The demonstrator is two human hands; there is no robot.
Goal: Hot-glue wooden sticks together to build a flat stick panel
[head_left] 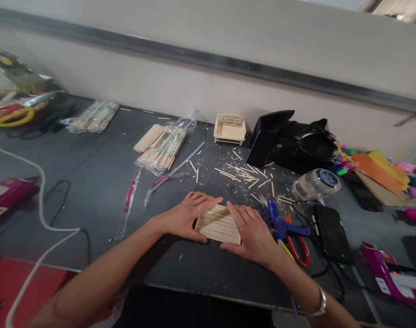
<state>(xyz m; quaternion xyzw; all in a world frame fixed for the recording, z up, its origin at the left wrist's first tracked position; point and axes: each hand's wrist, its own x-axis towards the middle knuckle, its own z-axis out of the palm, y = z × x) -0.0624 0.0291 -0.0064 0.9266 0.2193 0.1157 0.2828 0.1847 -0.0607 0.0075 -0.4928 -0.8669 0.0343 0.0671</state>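
Holding hands: I see the left hand half open, its thumb and fingers curved around the left end of the slatted panel; the right hand is likewise half open and has hold of the right end.
Slatted panel: it lies between both hands, low over the near part of the dark tabletop.
Loose sticks: I find them scattered beyond the panel and to its right.
Small slatted stand: it sits upright well beyond the panel, near the wall.
Wrapped stick bundle: it lies beyond the panel, to its left.
Blue glue gun: it rests right of the panel, beside the red scissor handle.
Clear jar: I see it lying farther right of the panel, beyond the glue gun.
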